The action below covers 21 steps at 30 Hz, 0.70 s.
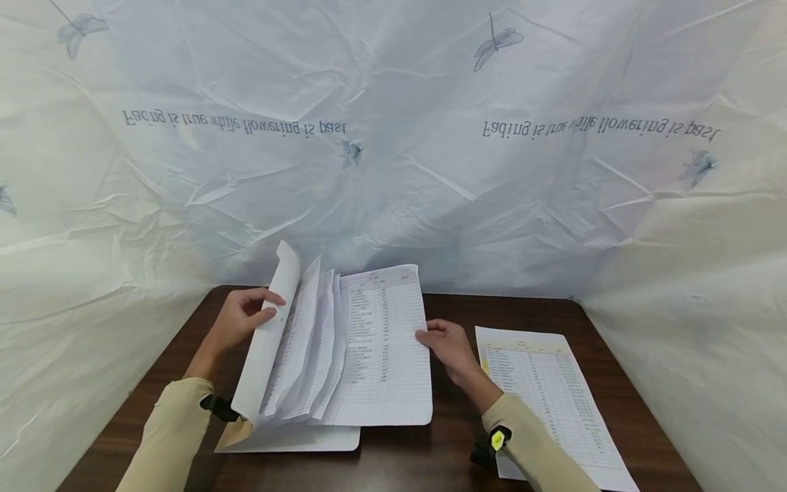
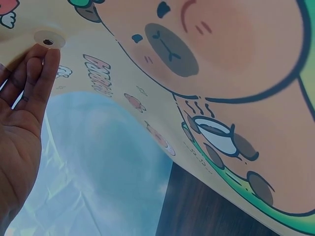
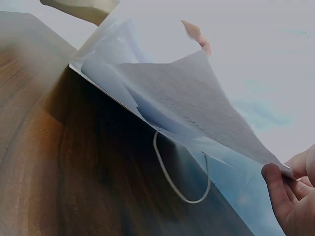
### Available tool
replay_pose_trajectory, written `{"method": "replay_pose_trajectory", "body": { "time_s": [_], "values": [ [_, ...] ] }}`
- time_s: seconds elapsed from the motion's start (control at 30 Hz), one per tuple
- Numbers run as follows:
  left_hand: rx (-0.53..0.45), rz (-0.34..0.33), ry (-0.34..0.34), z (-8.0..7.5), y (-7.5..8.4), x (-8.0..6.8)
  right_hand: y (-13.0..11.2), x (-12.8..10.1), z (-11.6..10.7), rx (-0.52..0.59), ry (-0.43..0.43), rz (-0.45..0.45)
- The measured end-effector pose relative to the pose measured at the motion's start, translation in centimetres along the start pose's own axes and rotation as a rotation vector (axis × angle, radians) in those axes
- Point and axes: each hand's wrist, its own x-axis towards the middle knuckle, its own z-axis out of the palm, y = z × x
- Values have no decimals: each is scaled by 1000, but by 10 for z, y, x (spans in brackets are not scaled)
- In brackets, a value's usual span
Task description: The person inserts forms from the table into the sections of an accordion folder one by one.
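Observation:
A paper document folder (image 1: 261,365), white inside, stands opened at the left of the table. Its outer side, in the left wrist view, carries a cartoon bear print (image 2: 216,59) and a round button (image 2: 49,40). My left hand (image 1: 238,320) grips the folder's raised flap, fingertips by that button. Several printed sheets (image 1: 304,348) fan out inside the opening. My right hand (image 1: 453,350) pinches the right edge of a printed sheet (image 1: 375,335) between thumb and fingers. Below the folder, in the right wrist view, a thin string (image 3: 188,201) hangs in a loop.
Another printed sheet (image 1: 547,400) lies at the right of the dark wooden table (image 1: 412,461), partly under my right forearm, with a yellow edge showing beside it. White plastic sheeting (image 1: 393,184) with lettering and dragonflies rises behind the table and along both sides.

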Motion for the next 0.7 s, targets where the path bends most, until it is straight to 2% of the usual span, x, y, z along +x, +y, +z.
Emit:
{"method": "replay_pose_trajectory", "body": {
  "time_s": [0.2,0.5,0.7],
  "values": [
    [-5,2,-2,0,25,3,1,-4,3,-25,-25,17],
    [-7,-5,3,0,26,3,3,-3,1,-28,-59,5],
    [-21,13,3,0,-7,-2,3,-1,1,-29,-63,-4]
  ]
}}
